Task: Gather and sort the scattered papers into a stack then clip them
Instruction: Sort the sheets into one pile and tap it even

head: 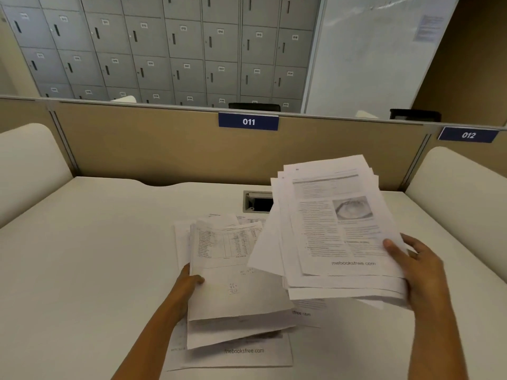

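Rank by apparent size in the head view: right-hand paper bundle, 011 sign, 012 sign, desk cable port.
1. Right-hand paper bundle.
2. 011 sign and 012 sign: look alike, unranked.
3. Desk cable port, partly hidden.

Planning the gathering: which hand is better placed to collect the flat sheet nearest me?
Probably left: the left hand holds a thin bundle just above that sheet; the right hand holds the thick stack farther off.

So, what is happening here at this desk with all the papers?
A person is gathering papers at a white desk. The right hand holds an uneven bundle of printed pages, raised above the desk. The left hand grips a smaller sheaf with a printed table on top. A few loose sheets lie on the desk underneath. The edges are not squared, and no clip is in view.
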